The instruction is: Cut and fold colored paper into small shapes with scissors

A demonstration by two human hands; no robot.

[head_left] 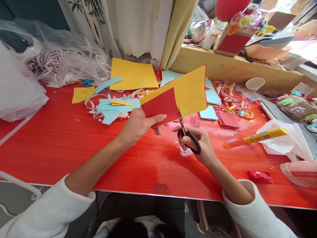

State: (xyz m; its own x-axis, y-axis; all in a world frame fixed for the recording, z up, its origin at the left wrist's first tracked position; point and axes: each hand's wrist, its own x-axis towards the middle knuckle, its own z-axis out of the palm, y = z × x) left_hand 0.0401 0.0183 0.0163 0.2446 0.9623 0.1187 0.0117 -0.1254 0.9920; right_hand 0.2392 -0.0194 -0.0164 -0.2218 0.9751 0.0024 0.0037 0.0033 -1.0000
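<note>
My left hand [138, 125] pinches a red paper piece [162, 105] together with a larger yellow sheet [189, 92] behind it, both raised over the red table. In my right hand [199, 142] are black-handled scissors [189, 137], fingers through the loops. The scissor blades point up at the lower edge of the papers, just right of the red piece. Under and beside my left hand lie light blue paper strips [107, 110].
Another yellow sheet [133, 76] lies at the back of the red table [99, 165]. Plastic bags [19, 72] stand at left. On the right are red squares [228, 119], a yellow glue stick [266, 135], white tissue and a pink container [300, 173].
</note>
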